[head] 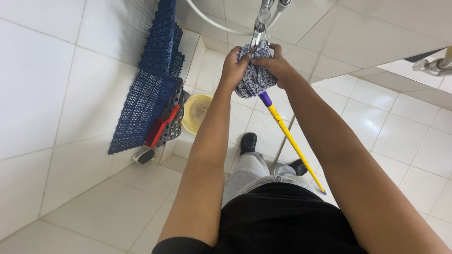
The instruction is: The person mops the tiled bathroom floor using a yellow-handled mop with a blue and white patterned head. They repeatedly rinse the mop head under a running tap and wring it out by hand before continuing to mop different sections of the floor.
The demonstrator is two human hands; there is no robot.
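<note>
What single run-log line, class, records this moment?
left hand: grips mop head | right hand: grips mop head | mop head: under tap | yellow handle: slants to floor | yellow bucket: by wall

The tap (pixel 264 14) ran out of the frame's top edge, its spout hidden behind the patterned cloth (pixel 254 77). The left hand (pixel 234 66) and right hand (pixel 275 63) covered most of that cloth's upper part. The blue mats (pixel 150 80) were cut off at the top, and a pipe fitting (pixel 435 66) at the right edge.
</note>
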